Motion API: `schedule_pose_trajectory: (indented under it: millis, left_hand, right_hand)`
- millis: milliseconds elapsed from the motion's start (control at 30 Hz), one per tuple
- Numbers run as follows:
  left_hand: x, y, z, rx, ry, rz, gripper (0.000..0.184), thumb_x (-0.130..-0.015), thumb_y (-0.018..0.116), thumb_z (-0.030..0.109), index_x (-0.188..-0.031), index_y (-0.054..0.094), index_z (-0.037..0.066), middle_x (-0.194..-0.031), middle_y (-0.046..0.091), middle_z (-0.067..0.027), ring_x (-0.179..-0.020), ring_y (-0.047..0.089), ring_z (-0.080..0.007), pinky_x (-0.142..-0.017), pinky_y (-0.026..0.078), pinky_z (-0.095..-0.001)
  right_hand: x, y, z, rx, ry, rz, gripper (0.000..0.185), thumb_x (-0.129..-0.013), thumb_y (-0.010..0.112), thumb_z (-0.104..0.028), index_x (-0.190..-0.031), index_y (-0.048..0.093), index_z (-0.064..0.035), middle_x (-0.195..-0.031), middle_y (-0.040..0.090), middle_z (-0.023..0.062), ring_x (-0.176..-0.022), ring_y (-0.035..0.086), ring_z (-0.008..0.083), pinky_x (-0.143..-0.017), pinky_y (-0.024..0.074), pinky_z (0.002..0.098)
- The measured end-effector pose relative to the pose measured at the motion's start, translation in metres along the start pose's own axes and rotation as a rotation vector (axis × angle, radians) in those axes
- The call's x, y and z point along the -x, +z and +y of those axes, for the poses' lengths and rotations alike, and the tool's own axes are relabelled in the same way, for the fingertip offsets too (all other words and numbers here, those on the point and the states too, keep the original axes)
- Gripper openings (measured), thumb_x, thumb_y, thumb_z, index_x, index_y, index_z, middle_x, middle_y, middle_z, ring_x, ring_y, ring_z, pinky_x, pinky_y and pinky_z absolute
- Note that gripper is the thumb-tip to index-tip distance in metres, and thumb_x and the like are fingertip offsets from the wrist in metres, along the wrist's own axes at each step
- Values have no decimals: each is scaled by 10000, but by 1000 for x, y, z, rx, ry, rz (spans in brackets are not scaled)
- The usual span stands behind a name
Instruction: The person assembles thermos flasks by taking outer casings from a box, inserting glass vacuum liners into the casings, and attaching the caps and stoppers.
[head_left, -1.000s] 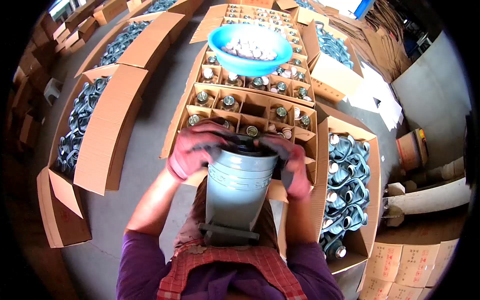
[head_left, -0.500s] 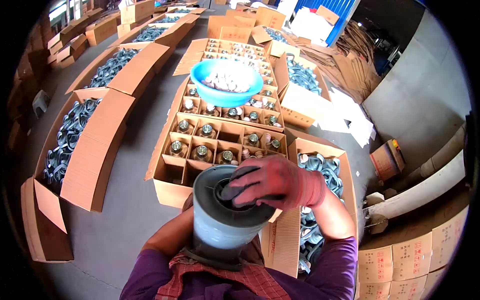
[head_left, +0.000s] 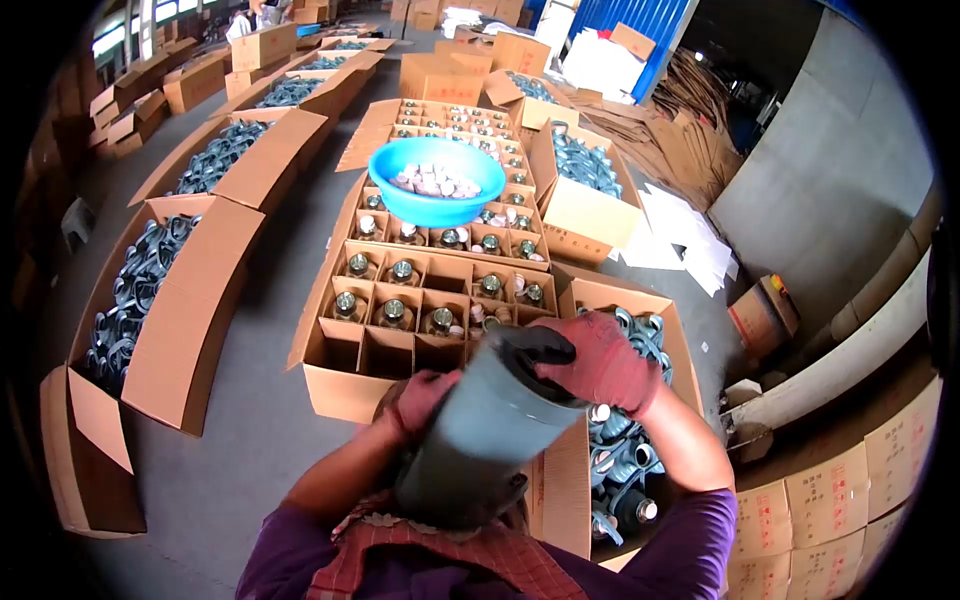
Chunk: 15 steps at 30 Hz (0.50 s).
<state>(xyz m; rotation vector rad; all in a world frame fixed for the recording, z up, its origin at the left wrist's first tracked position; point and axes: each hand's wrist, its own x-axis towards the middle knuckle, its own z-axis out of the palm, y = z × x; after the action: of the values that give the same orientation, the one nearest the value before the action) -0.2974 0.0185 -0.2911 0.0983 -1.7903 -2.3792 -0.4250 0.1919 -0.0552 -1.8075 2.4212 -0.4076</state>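
Observation:
A grey-blue cylindrical container (head_left: 480, 430) with a dark rim leans to the right against my lap. My right hand (head_left: 600, 365), in a red and black glove, grips its upper rim, fingers partly inside the opening. On the container's left side is my left hand (head_left: 422, 402), gloved too, its fingers partly hidden behind the container. Beyond it stands a divided carton (head_left: 345, 392) with glass bottles (head_left: 395, 313) in several cells. A blue basin (head_left: 437, 212) heaped with small pale caps (head_left: 435, 181) rests on the cartons behind.
Open cartons (head_left: 190, 330) of grey-blue parts line the left. Another carton (head_left: 685, 345) with similar parts and bottles is close on my right. White sheets (head_left: 690, 240) lie on the floor at the right, near a wall (head_left: 820, 150). Closed boxes (head_left: 835, 500) are stacked at lower right.
The container has tilted over to the right from upright. My left hand has come into view on its left side, and my right hand has moved from its centre opening to the rim.

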Motion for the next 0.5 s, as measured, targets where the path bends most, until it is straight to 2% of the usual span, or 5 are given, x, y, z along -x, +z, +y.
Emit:
schedule_pose_trajectory:
  millis: [100,333,367,433,500]
  left_hand:
    - [-4,31,61,-4,171,-285,426,-985,462,240,-1345,431,15,-1335,483,-108,-1157,514,-178,-999,424,-324]
    - [7,17,25,222,-10,-38,355,-983,471,242,-1244,540,10,-1214,579,-132,-1067,570,-204,-941,456,-336]
    - [22,10,15,154,-256,221,335,-972,490,251,-1169,599,3,-1109,636,-127,-990,602,-212,-886,476,-342]
    - [50,27,21,-448,81,320,323,-945,517,285,-1011,652,-1,-905,659,-73,-838,609,-176,-769,486,-319]
    - [47,28,18,45,4,296,358,-949,509,318,-1042,631,-5,-878,642,-96,-829,583,-154,-769,481,-294]
  right_hand:
    - [-7,-10,-9,26,-596,203,378,-721,725,-356,-1032,662,-149,-965,672,80,-930,628,298,-800,493,395]
    - [4,4,-17,284,42,-104,298,-764,646,-399,-881,682,-126,-883,665,145,-908,631,308,-787,498,423]
    - [3,15,5,225,119,-58,371,-825,566,-390,-816,689,-40,-820,681,167,-835,664,334,-747,525,421]
    - [2,29,35,169,255,-75,338,-806,532,-327,-819,701,-35,-807,680,174,-815,666,338,-718,528,427]
    - [10,21,28,111,215,-28,360,-795,549,-365,-882,717,-59,-904,681,205,-905,665,334,-801,518,415]
